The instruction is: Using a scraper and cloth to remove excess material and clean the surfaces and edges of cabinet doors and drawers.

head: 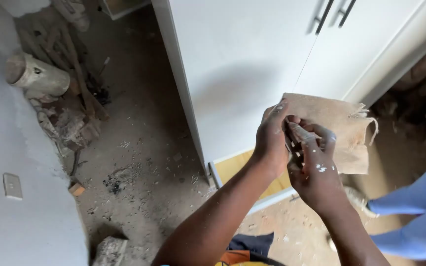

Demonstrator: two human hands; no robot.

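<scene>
Hands meet in the head view before a white cabinet door [242, 64]: the left hand [272, 140] curls its fingers around the near edge of a tan, frayed sheet of sandpaper [343, 130], while the paint-flecked right hand [314, 170] pinches the same edge between thumb and fingers. Dusty concrete floor [144, 148] lies below, a pale cylindrical container [35, 74] leaning among debris at left.

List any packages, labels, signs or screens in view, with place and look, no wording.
No packages, labels, signs or screens show.
Nearest things: a worn tan sheet, roughly square with a frayed right edge, held by the left hand and right hand before the white cabinet.
Small pale rectangular wall plate, left grey wall.
</scene>
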